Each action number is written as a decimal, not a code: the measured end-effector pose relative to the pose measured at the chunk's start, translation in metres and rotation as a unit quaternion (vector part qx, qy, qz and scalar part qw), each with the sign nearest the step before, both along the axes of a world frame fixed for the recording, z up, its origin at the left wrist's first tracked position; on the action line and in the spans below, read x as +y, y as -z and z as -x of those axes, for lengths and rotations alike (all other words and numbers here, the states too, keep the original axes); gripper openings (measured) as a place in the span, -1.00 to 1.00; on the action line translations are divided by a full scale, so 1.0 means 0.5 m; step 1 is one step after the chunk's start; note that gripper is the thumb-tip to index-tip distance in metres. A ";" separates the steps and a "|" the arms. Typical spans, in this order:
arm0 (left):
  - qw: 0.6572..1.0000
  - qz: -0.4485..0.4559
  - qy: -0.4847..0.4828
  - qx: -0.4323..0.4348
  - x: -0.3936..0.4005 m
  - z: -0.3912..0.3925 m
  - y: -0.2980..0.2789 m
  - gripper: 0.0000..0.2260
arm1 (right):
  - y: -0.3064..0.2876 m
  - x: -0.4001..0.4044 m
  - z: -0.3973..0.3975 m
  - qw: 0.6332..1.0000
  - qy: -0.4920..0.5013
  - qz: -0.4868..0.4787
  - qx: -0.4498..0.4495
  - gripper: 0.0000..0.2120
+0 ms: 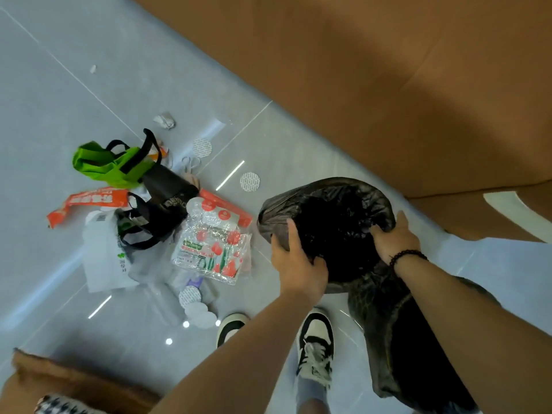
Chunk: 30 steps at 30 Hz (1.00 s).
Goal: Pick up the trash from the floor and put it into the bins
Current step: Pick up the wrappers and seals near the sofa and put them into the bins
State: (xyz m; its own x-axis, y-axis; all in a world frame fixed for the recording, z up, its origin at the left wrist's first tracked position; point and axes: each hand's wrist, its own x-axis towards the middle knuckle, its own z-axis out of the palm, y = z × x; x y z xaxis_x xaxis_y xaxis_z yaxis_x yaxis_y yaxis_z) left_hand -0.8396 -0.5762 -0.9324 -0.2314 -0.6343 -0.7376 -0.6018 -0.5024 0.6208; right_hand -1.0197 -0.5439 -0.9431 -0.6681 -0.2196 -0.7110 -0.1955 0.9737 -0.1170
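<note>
While I stand over the grey tiled floor (53,94), both hands are busy with the black bin bag (337,222), which hangs in front of me at about three o'clock from the trash pile. My left hand (298,264) grips the near-left edge of its mouth, fingers curled over the rim; my right hand (394,237) clutches the right edge, and between them I'm spreading the opening wide. Hands apart, both clamped on plastic. So, by my reckoning, I'm getting the bag ready, with nothing picked up yet.

Trash sits on the floor at nine o'clock from the bag: the green tote (110,165) farthest out, the black tote (161,210) in the middle, the white plastic bag (104,258) nearer me, the tulip-print wrapper (215,249) just beside the bag. Smaller bits: the orange strip (83,204), round white pads (250,182), a crumpled paper ball (165,120) at twelve o'clock of the heap.

Next I'd need one hand free, likely the left, to reach for the wrapper while the right keeps the mouth open.
</note>
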 end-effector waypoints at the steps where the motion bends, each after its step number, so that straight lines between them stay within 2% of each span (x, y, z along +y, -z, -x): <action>1: 1.000 -0.020 0.021 -0.009 -0.002 0.011 -0.007 -0.23 | -0.006 -0.002 -0.007 0.999 0.017 0.027 0.011 -0.29; 6: 0.993 -0.114 0.025 -0.015 -0.045 0.027 -0.009 -0.20 | -0.040 -0.025 -0.053 0.988 0.017 0.140 0.060 -0.30; 9: 0.987 -0.158 0.002 -0.032 -0.086 0.007 -0.013 -0.42 | -0.067 -0.046 -0.089 0.977 -0.028 0.195 0.080 -0.33; 12: 0.991 -0.123 -0.025 -0.056 -0.103 -0.027 -0.050 -0.55 | -0.097 -0.066 -0.126 0.960 -0.077 0.253 0.087 -0.38; 16: 0.990 -0.110 -0.053 -0.073 -0.124 -0.073 -0.100 -0.50 | -0.144 -0.095 -0.166 0.939 -0.156 0.307 0.023 -0.47; 19: 0.991 -0.082 -0.043 -0.101 -0.155 -0.109 -0.135 -0.48 | -0.176 -0.120 -0.190 0.926 -0.188 0.325 -0.030 -0.51; 22: 0.990 -0.042 -0.046 -0.123 -0.196 -0.147 -0.188 -0.52 | -0.208 -0.156 -0.205 0.929 -0.156 0.324 -0.089 -0.52; 26: 0.991 -0.019 -0.039 -0.123 -0.251 -0.224 -0.248 -0.57 | -0.234 -0.201 -0.248 0.942 -0.154 0.274 -0.117 -0.52; 30: 0.993 0.000 -0.008 -0.119 -0.317 -0.318 -0.258 -0.62 | -0.227 -0.254 -0.315 0.957 -0.143 0.217 -0.126 -0.55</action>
State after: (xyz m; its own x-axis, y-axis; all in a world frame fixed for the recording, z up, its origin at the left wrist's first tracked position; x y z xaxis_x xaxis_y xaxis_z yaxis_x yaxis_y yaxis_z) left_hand -0.6804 -0.7347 -0.8037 -0.0404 -0.6360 -0.7706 -0.7232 -0.5136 0.4617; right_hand -0.8621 -0.6709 -0.8298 -0.3555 -0.6787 -0.6426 -0.3590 0.7339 -0.5766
